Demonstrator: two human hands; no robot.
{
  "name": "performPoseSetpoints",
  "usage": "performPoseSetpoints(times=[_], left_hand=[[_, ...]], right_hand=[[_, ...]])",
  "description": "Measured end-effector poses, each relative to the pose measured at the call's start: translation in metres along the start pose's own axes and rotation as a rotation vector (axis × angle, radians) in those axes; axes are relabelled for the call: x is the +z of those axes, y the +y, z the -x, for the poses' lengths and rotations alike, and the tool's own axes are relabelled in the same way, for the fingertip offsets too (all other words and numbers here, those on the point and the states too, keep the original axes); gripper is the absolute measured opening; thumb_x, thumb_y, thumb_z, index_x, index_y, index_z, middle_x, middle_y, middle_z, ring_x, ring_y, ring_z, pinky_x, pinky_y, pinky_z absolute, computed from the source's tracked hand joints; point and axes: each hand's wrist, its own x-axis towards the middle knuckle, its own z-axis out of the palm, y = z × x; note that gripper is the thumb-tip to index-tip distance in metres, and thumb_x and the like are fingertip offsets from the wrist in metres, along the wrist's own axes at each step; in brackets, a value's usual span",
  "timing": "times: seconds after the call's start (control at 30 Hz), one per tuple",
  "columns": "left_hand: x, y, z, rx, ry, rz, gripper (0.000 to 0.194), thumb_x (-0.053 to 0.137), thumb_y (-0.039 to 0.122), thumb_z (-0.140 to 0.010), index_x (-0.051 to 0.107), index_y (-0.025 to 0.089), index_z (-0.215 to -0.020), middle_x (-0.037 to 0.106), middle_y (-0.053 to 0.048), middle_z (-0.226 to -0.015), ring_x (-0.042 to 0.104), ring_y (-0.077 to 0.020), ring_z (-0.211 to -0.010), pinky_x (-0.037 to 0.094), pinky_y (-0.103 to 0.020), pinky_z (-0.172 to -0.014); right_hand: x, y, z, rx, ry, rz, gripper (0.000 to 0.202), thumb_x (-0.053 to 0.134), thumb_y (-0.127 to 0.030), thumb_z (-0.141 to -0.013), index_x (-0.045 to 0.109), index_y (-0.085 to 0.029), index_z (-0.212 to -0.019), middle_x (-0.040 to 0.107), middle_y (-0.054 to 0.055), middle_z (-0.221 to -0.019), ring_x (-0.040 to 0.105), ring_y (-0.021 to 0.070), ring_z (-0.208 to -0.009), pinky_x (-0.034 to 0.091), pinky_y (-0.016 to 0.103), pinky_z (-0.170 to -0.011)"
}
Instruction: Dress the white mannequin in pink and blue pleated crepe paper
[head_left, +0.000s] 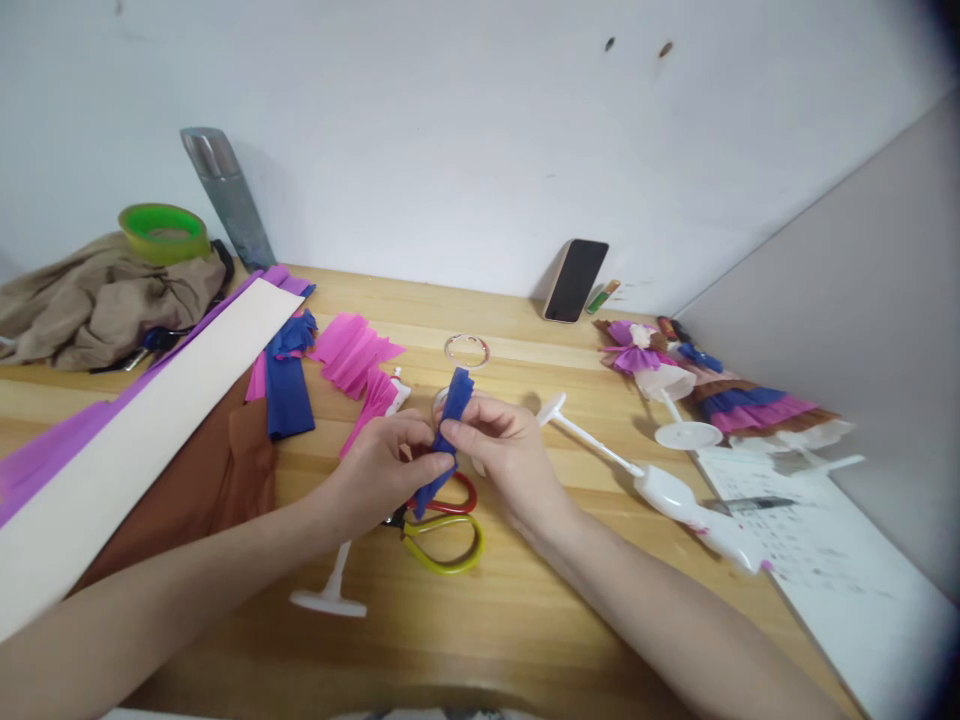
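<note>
A folded strip of blue crepe paper (454, 400) is pinched between both my hands above the middle of the table. My left hand (394, 455) grips its lower part between thumb and fingers, while my right hand (499, 435) closes on the upper part. Beneath the paper lie scissors (444, 545) with one red and one yellow handle loop, their blades mostly hidden by my left hand. Gathered pink crepe paper (356, 352) rests just beyond my left hand. Behind the blue strip, a thin ring (466, 350) lies on the wood.
At left are a long cream strip (165, 430), brown crepe paper (187, 490), green tape (165, 235) on cloth, and a flask (229, 195). A phone (577, 280) leans on the wall. At right lie a white stand (592, 440), ruffled paper (765, 405) and a written sheet (832, 570).
</note>
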Motion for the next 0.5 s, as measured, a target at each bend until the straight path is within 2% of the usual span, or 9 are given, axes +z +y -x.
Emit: performPoseSetpoints(times=[0.23, 0.4, 0.5], left_hand=[[-0.0005, -0.0005, -0.0029, -0.081, -0.101, 0.227, 0.021, 0.076, 0.026, -0.064, 0.064, 0.015, -0.049, 0.054, 0.002, -0.051, 0.045, -0.009, -0.049, 0.036, -0.023, -0.051], [-0.0015, -0.0051, -0.0036, -0.225, -0.056, 0.345, 0.03, 0.081, 0.035, -0.062, 0.061, 0.015, -0.05, 0.055, 0.001, -0.05, 0.046, -0.0094, -0.047, 0.036, -0.024, -0.049], [-0.0023, -0.0076, -0.004, -0.236, -0.027, 0.355, 0.034, 0.082, 0.038, -0.06, 0.058, 0.016, -0.05, 0.054, 0.002, -0.049, 0.045, -0.0093, -0.047, 0.036, -0.024, -0.048]], right_hand=[[-0.0044, -0.0001, -0.003, 0.115, -0.02, -0.054, 0.019, 0.078, -0.034, -0.068, 0.067, -0.02, -0.063, 0.065, 0.001, -0.072, 0.059, 0.015, -0.068, 0.049, 0.03, -0.068], [-0.0069, 0.0, -0.0044, 0.198, -0.119, -0.174, 0.037, 0.068, -0.056, -0.076, 0.075, -0.019, -0.081, 0.071, 0.006, -0.077, 0.063, 0.0194, -0.07, 0.049, 0.032, -0.064], [-0.0077, 0.0038, -0.0034, 0.184, -0.121, -0.156, 0.041, 0.068, -0.059, -0.076, 0.075, -0.019, -0.081, 0.072, 0.007, -0.083, 0.063, 0.0206, -0.076, 0.049, 0.032, -0.069]])
